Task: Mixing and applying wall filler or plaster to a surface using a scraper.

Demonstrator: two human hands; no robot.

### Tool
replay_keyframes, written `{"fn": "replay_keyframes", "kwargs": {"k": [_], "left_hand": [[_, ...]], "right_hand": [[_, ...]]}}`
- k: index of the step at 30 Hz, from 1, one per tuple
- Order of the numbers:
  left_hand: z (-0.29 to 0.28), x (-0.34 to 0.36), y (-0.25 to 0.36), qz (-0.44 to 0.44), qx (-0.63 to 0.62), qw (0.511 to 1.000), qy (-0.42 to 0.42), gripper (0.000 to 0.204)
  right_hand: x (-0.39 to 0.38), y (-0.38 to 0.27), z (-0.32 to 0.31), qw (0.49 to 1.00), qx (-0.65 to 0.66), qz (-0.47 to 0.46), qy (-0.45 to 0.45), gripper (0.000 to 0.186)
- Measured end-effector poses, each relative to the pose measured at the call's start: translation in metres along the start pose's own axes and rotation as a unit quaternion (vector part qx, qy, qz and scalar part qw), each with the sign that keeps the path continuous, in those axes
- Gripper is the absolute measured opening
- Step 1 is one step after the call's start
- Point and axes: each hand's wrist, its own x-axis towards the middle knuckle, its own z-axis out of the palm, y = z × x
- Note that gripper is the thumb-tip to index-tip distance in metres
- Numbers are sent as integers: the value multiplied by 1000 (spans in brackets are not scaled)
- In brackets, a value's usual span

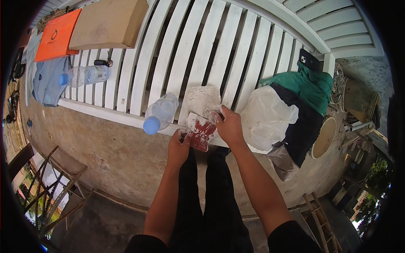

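Observation:
Both hands are at a flat red piece (201, 137) smeared with flaky white material, near the bench's front edge. My left hand (178, 147) grips its lower left corner, thumb on top. My right hand (228, 125) pinches its right side with thumb and fingers. A larger rectangular piece (201, 96) coated in the same white lies just beyond, partly under or joined to the red one; I cannot tell which. A clear bottle with a blue cap (162, 111) lies left of my hands, and a crumpled white plastic bag (265, 116) sits to their right.
The white slatted bench (192, 40) carries a cardboard box (105, 25), an orange flat package (57, 36), more bottles (86, 75), keys, blue-grey cloth, green and black clothing (312, 88) and a phone (311, 59). A metal-framed chair (55, 183) stands lower left, a wooden ladder (320, 221) lower right.

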Motion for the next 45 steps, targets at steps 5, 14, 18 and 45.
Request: {"fn": "replay_keyframes", "kwargs": {"k": [5,14,18,45], "left_hand": [[-2,0,1,5,19,1000,-2,15],[6,1,11,86,74,989,93,26],[12,-3,16,139,181,966,124,34],[63,-23,51,270,50,960,50,19]], "right_hand": [[2,-20,1,996,-11,85,-26,23],[-3,-6,4,722,638,266,26,42],[-8,-10,4,673,682,288,15,64],[16,-9,35,752,626,194,78,72]]}}
